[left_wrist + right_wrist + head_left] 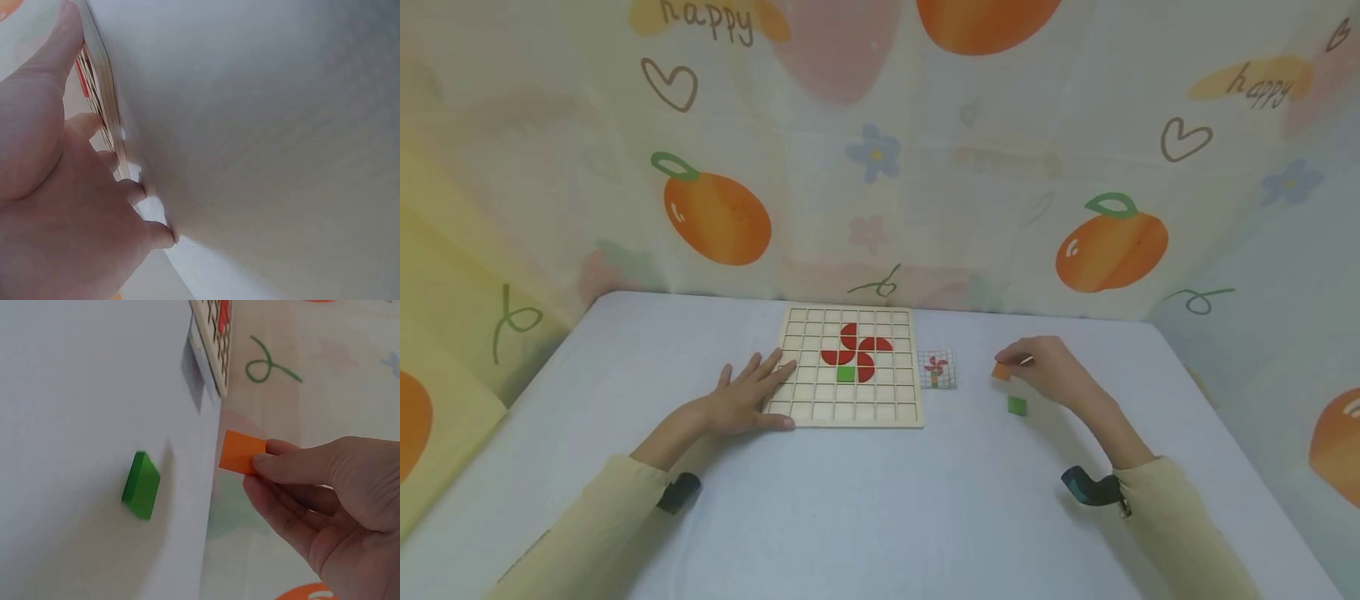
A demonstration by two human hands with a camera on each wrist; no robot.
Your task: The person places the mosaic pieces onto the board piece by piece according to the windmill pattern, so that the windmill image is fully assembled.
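Note:
My left hand [741, 400] lies with spread, straight fingers on the left edge of a wooden grid board [805, 408]. Red quarter-round pieces [837, 357] form a pinwheel on the board, and one green square tile [846, 374] sits in a cell just below them. Between thumb and fingertips, my right hand [1051, 367] pinches an orange square tile [240, 452], held up off the table. A second green tile [142, 486] lies on the table close below that hand. In the left wrist view, the left thumb and fingers touch the board's edge [107, 94].
A small pattern card [937, 369] with a red pinwheel and a grid lies against the board's right side. The white table [850, 517] meets a printed cloth backdrop [925, 192] behind. Dark bands [679, 493] sit at both wrists.

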